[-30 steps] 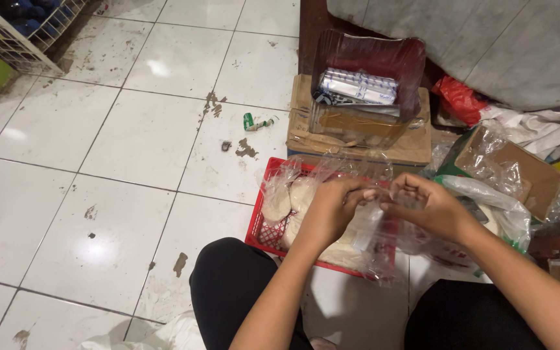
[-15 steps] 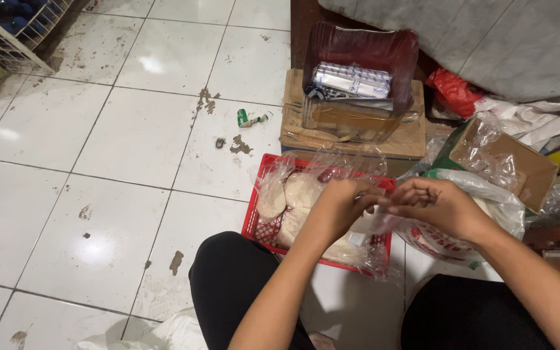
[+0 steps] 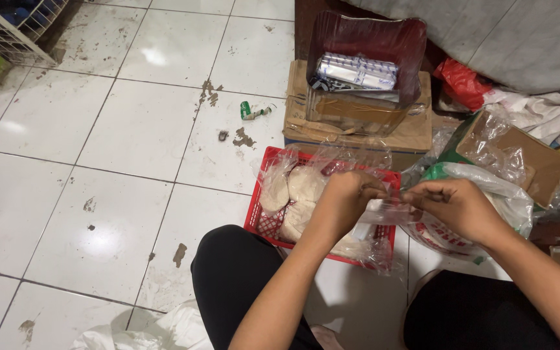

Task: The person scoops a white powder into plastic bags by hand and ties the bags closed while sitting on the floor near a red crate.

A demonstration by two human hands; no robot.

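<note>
My left hand [image 3: 345, 201] and my right hand [image 3: 455, 206] both pinch a small clear plastic bag [image 3: 384, 212], stretched between them over a red plastic basket [image 3: 264, 223]. The basket stands on the tiled floor between my knees and holds clear bags of pale round flat crackers [image 3: 296, 191]. My fingers are curled tight on the bag's top edge. What is inside the small bag is hidden by my hands.
A cardboard box [image 3: 351, 120] with a dark red bag of packets [image 3: 358, 68] stands behind the basket. At the right lie a white printed sack [image 3: 481, 188], an open carton [image 3: 520, 152] and red plastic [image 3: 461, 81]. A wire rack [image 3: 8, 26] is far left. Litter dots the tiles.
My hands have drawn slightly apart, pulling the small clear bag taut between them. The view has shifted a little lower and closer over the basket.
</note>
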